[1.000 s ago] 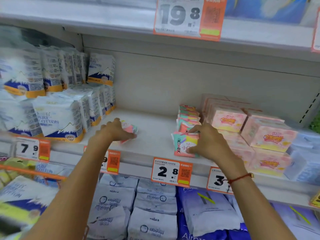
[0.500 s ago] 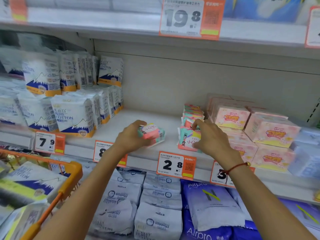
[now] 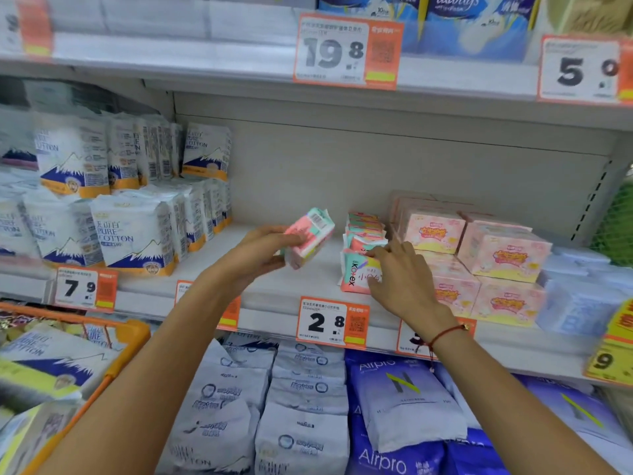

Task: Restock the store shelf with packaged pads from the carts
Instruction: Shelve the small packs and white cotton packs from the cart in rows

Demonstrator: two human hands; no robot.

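My left hand (image 3: 263, 250) grips a small pink and teal pad pack (image 3: 311, 234) and holds it tilted above the middle shelf (image 3: 274, 286), just left of a row of the same Kotex packs (image 3: 363, 255). At that row's front, my right hand (image 3: 400, 279) rests on the first pack with its fingertips on the top edge. The orange cart (image 3: 130, 337) at the lower left holds white Pure Cotton packs (image 3: 51, 361).
White Pure Cotton packs (image 3: 133, 231) fill the shelf's left side, pink boxes (image 3: 500, 258) its right. Bare shelf lies between them behind my left hand. Price tags (image 3: 332, 320) hang on the shelf edge. Grey and blue Airpro packs (image 3: 400, 406) sit on the shelf below.
My left hand picked the small pack up off the shelf and carried it up and rightward toward the Kotex row. My right hand stayed on the front pack.
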